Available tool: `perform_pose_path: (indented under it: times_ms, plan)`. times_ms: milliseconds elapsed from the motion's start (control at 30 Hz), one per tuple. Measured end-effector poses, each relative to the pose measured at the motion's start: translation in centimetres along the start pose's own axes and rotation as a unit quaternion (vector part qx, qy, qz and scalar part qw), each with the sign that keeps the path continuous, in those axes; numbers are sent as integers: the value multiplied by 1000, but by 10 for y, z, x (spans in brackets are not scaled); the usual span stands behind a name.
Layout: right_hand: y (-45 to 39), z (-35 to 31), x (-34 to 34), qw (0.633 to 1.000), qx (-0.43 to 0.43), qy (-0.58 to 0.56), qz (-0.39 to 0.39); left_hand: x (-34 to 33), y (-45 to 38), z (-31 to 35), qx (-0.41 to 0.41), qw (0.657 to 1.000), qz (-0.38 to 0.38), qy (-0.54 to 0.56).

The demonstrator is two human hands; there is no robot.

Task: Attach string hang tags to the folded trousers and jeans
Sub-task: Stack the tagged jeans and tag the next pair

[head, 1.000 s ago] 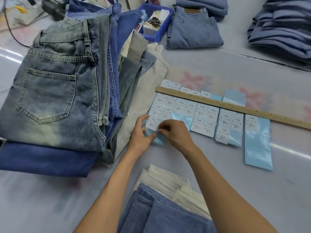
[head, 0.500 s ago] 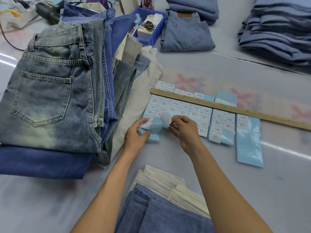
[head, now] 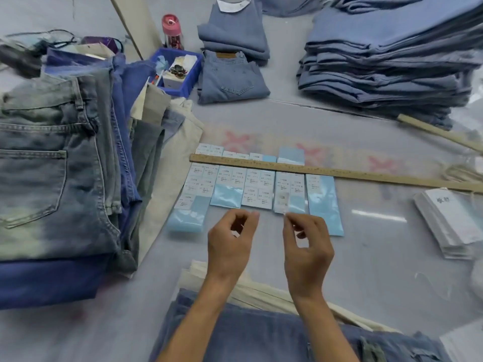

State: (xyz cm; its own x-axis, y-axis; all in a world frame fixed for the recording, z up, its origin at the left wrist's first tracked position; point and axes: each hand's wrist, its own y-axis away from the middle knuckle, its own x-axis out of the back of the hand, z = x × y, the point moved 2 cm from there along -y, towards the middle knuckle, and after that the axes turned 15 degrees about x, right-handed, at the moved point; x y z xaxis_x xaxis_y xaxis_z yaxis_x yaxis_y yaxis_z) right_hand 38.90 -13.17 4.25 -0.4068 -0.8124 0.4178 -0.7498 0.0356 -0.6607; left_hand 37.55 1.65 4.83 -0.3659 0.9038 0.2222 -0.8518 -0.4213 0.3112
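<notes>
Nearest the camera, folded blue jeans [head: 261, 333] lie on a cream pair [head: 264, 291] at the bottom edge of the worktop [head: 379, 257], under both forearms. Just beyond, the left hand [head: 230, 244] hovers with fingers loosely curled and seems to hold nothing. The right hand [head: 305, 246] pinches something small and pale, probably a peeled label, between thumb and forefinger, though blur hides exactly what it is. Directly ahead of both hands lie the blue label sheets [head: 251, 189], side by side, long axes running away from the person, pinned under a wooden ruler [head: 326, 170] that crosses them left to right. The garments to be tagged sit behind the hands, nearer the body, so the pinched piece likely must travel back toward them. Off to the right rests a stack of white hang tags [head: 452, 218], closer to the right hand. To the left, a pile of washed jeans [head: 52, 163]; farther off, more folded denim stacks [head: 386, 56].
</notes>
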Motion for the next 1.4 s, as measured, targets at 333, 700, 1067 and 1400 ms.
perform_pose_path:
  times_ms: [333, 700, 1067, 1400]
  plan:
    - [27, 0, 94, 990, 96, 95, -37, -78, 59, 18, 34, 993, -113, 11]
    - [71, 34, 208, 927, -355, -103, 59, -155, 122, 10, -109, 930, -320, -144]
    - [130, 74, 291, 770, -464, -77, 431, -308, 155, -17, -62, 900, -314, -297]
    - [168, 100, 301, 615, -513, -31, 598, -416, 204, -55, -187, 756, -305, -548]
